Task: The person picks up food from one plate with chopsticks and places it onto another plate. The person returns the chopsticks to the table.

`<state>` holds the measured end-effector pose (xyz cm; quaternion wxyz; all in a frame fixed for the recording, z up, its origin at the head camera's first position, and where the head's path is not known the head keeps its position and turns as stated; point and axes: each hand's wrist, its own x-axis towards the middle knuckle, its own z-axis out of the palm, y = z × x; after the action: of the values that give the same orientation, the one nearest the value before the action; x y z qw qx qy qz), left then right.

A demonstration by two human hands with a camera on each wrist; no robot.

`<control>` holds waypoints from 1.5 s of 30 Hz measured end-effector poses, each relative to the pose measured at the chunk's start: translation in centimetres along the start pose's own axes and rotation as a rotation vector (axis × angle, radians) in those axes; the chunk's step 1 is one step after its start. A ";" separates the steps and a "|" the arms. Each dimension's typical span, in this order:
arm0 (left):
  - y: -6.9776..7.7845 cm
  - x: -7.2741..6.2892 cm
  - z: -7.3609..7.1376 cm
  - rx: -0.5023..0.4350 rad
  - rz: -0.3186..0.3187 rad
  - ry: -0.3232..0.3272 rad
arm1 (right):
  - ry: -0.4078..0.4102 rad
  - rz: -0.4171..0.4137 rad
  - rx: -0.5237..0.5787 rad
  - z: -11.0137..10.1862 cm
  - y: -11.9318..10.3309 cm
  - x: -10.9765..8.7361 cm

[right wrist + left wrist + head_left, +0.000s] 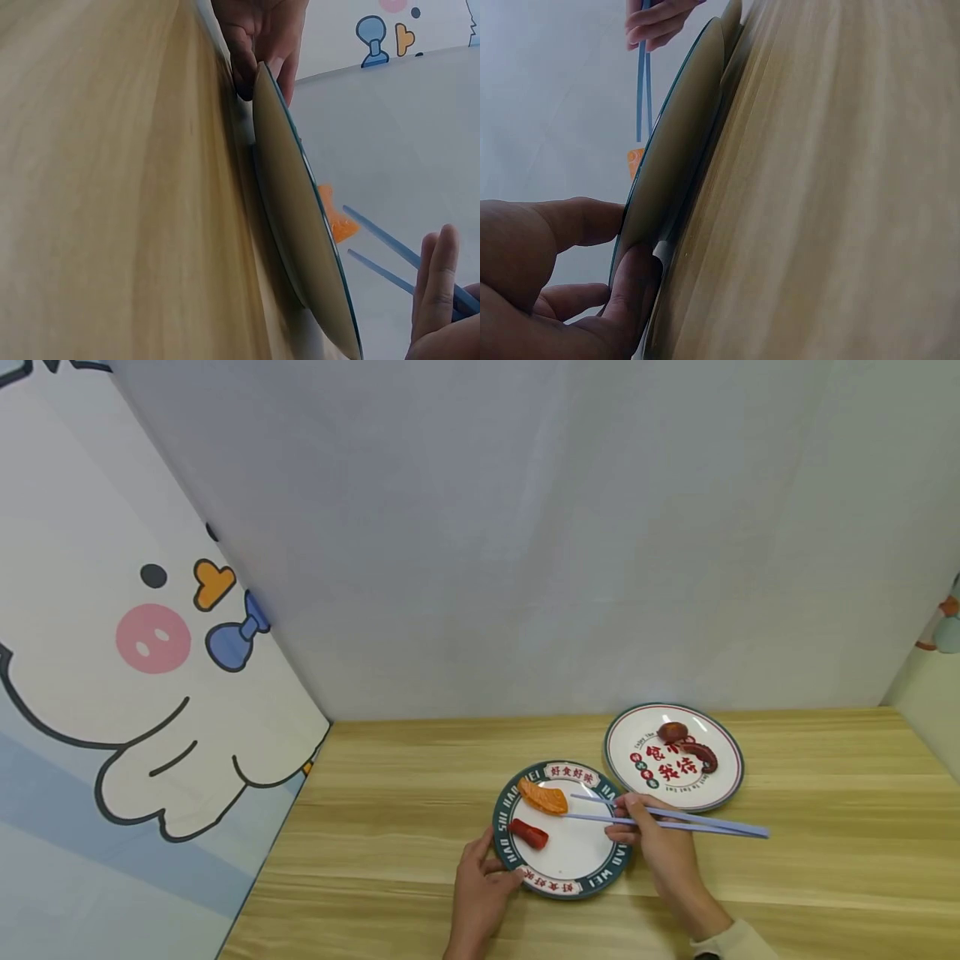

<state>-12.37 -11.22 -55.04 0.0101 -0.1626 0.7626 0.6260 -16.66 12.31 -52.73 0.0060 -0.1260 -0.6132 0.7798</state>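
Note:
In the head view my left hand (482, 893) holds the near-left rim of a green-bordered white plate (577, 852), its fingers above and below the edge in the left wrist view. My right hand (663, 852) grips a pair of pale blue chopsticks (708, 825) over that plate's right side. Their tips are spread; the lower one reaches the right end of an orange salmon slice (543, 797), the other stands a little apart from it. Below the salmon on the same plate lies a short red roll-shaped piece (529, 834).
Behind and right, a second white plate (708, 731) bears a brown oval piece (672, 732) and a dark red octopus tentacle (701, 757). Both plates stand on a wood-grain table (390, 827). A grey-white backdrop (525, 543) rises at its back edge, a cartoon-printed panel (82, 635) at left.

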 end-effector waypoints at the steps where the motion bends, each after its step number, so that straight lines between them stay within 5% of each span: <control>1: 0.0 0.0 0.0 0.005 0.001 0.002 | -0.002 0.002 0.000 0.1 0.1 0.0; 45: 0.1 -0.2 0.0 0.000 0.006 -0.003 | 0.001 -0.009 0.049 2.9 1.7 -0.4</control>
<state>-12.16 -11.19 -54.85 0.0093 -0.1597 0.7629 0.6264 -16.63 9.06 -53.69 0.0127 -0.1233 -0.5944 0.7946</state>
